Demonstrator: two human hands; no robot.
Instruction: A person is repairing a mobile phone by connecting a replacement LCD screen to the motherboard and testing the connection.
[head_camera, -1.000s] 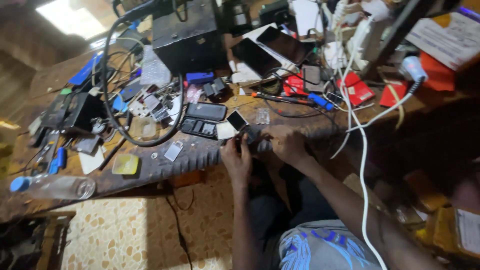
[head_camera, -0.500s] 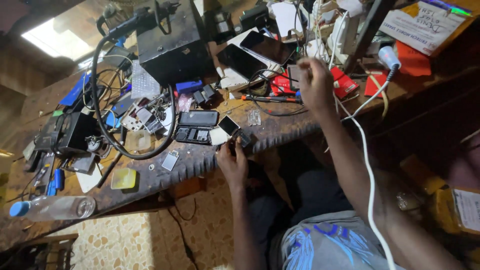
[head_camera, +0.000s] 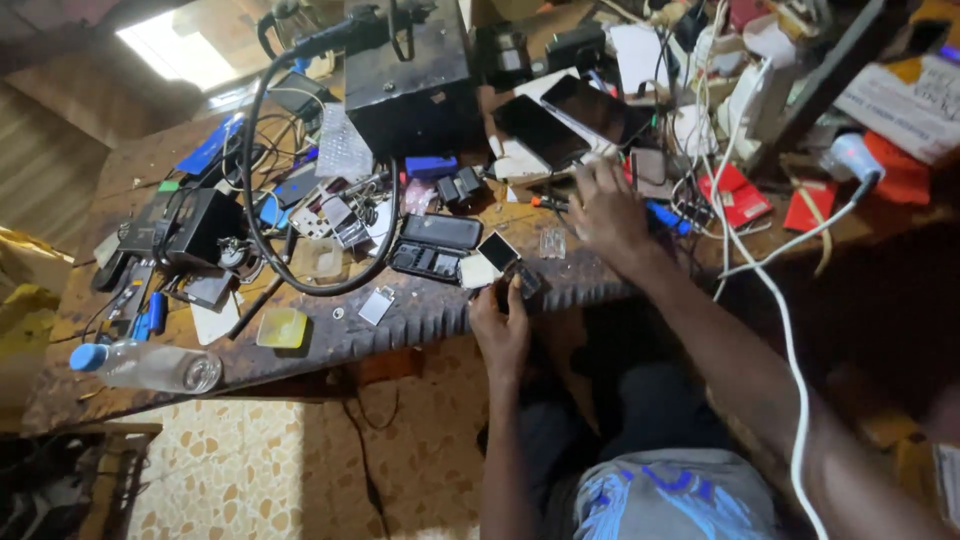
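The left hand (head_camera: 500, 325) sits at the near edge of the cluttered surface (head_camera: 420, 315), fingers pinched on a small dark phone part (head_camera: 522, 280) that rests on the ribbed lip just in front of a little phone with a dark screen (head_camera: 497, 250). The right hand (head_camera: 605, 212) is stretched further back across the surface, fingers spread loosely over the clutter beside a blue-handled screwdriver (head_camera: 668, 218); whether it has closed on anything I cannot tell, since the fingertips blur into the mess.

To my eye, the steadying goes best if the left hand keeps that part pressed flat to the edge, because the lip is ribbed and a small piece could slip off toward the floor. The reaching hand should come in low over the white cable (head_camera: 770, 290) so it does not snag.

The part looks slightly longer than wide, its long axis running diagonally from the person's thumb up and away toward the right. Beside it lies a black phone body (head_camera: 437, 245), and a clear plastic bottle (head_camera: 150, 367) lies on its side far left
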